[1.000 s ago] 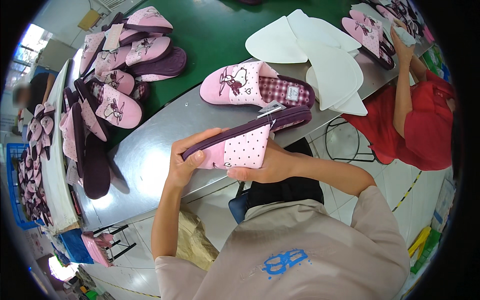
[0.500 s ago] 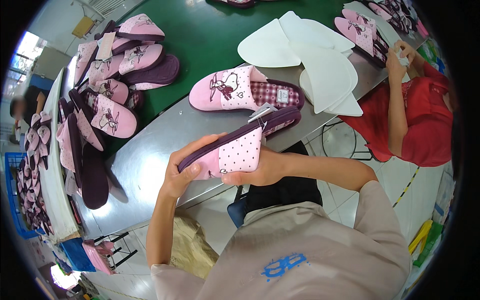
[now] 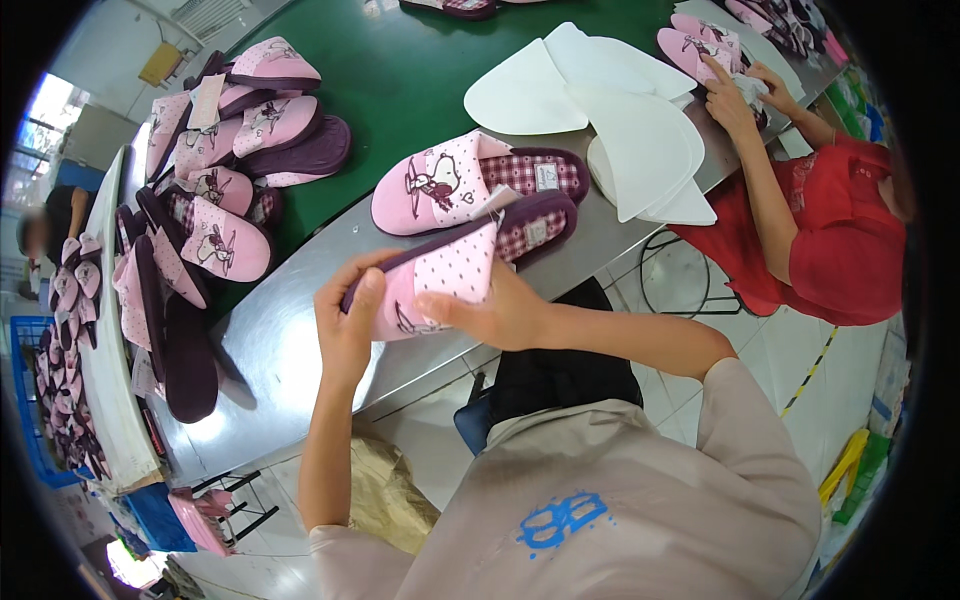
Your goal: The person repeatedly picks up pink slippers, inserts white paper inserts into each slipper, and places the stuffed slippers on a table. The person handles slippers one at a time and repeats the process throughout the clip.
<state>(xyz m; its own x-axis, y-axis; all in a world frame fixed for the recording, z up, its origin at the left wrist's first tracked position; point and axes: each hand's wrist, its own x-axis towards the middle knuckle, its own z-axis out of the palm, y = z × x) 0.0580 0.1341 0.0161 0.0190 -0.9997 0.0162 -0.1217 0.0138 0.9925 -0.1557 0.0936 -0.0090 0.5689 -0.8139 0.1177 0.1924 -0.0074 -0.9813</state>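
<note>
Holding the slipper (image 3: 455,275) above the table (image 3: 290,330) edge, my left hand (image 3: 348,320) clamped on its toe, right hand (image 3: 490,312) clamped on the upper. Since half a second ago, it tilted toward me, showing more of the pink upper. Second slipper (image 3: 450,180) unmoved on table.

Ahead of me, a matching pink slipper (image 3: 470,180) lies on the steel table edge (image 3: 290,320). White insoles (image 3: 610,110) are stacked beside it. Slippers are piled at my left (image 3: 230,150). A co-worker in red (image 3: 850,240) sits right.
</note>
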